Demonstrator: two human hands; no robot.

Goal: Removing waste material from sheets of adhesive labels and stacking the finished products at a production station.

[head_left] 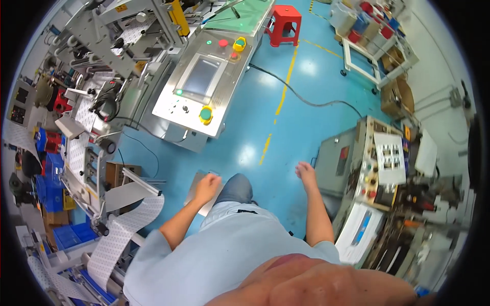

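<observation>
My left hand [207, 187] is in front of my body on the left, its fingers curled in and nothing visible in them. Beneath it shows a flat beige-grey plate [196, 193], partly covered by the hand and arm. I cannot tell whether they touch. My right hand [305, 172] hangs over the blue floor, fingers loosely bent and slightly apart, with nothing in it. To its right stands a grey metal cabinet [334, 162]. Ahead on the left is a control panel [176, 102] with a touchscreen [202, 76] and several coloured buttons.
A machine with a printed label web [120, 232] runs along the left. A black cable [306, 101] crosses the floor ahead. Beyond are a red stool [284, 25] and a white wheeled frame [362, 64]. On the right, a workbench machine [365, 173] bears a sheet of printed labels [390, 158].
</observation>
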